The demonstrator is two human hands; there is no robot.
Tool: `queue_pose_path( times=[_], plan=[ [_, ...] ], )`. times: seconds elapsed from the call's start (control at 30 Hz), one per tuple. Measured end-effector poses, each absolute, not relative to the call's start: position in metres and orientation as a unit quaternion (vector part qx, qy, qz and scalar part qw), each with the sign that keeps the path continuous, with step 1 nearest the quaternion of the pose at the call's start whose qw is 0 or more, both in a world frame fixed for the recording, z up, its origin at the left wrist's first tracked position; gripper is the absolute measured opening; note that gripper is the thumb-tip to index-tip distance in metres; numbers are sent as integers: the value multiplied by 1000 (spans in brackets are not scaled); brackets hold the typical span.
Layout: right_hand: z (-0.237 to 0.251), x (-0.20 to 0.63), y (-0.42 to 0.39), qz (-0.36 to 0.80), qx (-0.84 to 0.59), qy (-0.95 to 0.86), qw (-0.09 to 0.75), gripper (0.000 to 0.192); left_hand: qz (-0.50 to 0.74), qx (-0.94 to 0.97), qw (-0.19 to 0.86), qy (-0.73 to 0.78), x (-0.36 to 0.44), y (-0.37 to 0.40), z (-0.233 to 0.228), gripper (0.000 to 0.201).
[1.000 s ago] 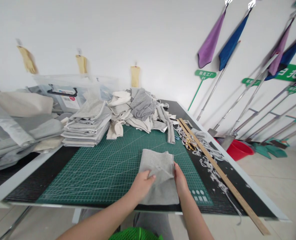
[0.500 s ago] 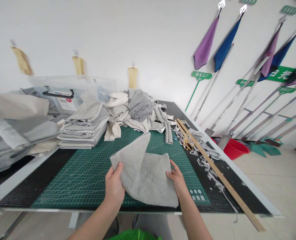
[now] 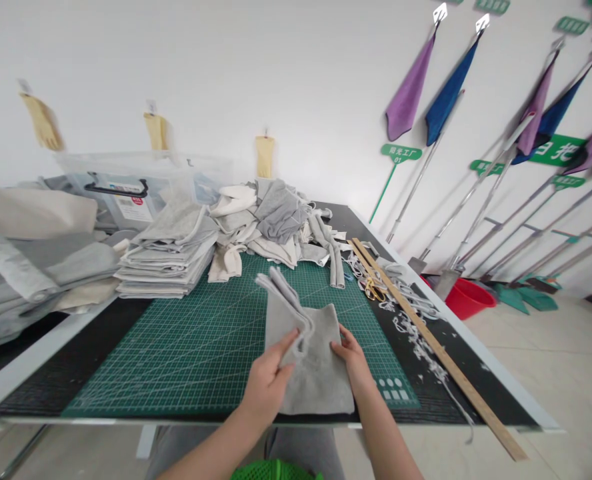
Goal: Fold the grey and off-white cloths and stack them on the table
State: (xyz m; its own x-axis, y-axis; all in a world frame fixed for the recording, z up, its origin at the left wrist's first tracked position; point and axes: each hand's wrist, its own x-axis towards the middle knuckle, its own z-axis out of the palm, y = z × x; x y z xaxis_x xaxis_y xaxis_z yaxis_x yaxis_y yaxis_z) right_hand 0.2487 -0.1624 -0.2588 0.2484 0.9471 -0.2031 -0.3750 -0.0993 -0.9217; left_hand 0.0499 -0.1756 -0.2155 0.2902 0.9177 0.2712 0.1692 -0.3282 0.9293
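A grey cloth piece (image 3: 316,373) lies at the near edge of the green cutting mat (image 3: 191,340), one layer folded over and raised along its left side. My left hand (image 3: 269,380) pinches that raised folded edge. My right hand (image 3: 351,360) grips the cloth's right edge. Both hands sit at the front of the table, close together.
A stack of folded grey cloths (image 3: 169,257) and a loose heap of cloth (image 3: 276,223) lie at the mat's far side. Yellow-handled scissors (image 3: 373,288), a long wooden ruler (image 3: 436,350) and fabric trimmings lie to the right. A clear plastic bin (image 3: 126,183) stands behind; a red basin (image 3: 469,297) sits on the floor.
My left hand lifted the cloth's left side, opened it out, then swung it rightwards over the piece; now both hands are close together on the folded cloth.
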Motion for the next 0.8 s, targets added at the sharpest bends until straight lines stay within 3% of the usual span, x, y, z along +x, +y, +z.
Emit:
queue_pose_path(
  times=[0.1,0.2,0.43,0.63,0.8],
  plan=[
    [-259,249,-162,504,-534,-277,619,42,250,867,300,311,64,-181,-225,41],
    [-260,250,-161,471,-555,-264,633,34,146,926,209,278,71,-186,-233,43],
    [-263,253,-157,446,-576,-263,633,33,153,941,188,237,64,-187,-223,49],
    [-261,251,-158,452,-551,-282,642,28,123,941,195,249,77,-186,-225,43],
    [-265,255,-160,436,-573,-294,629,37,92,949,186,237,78,-186,-231,46]
  ],
)
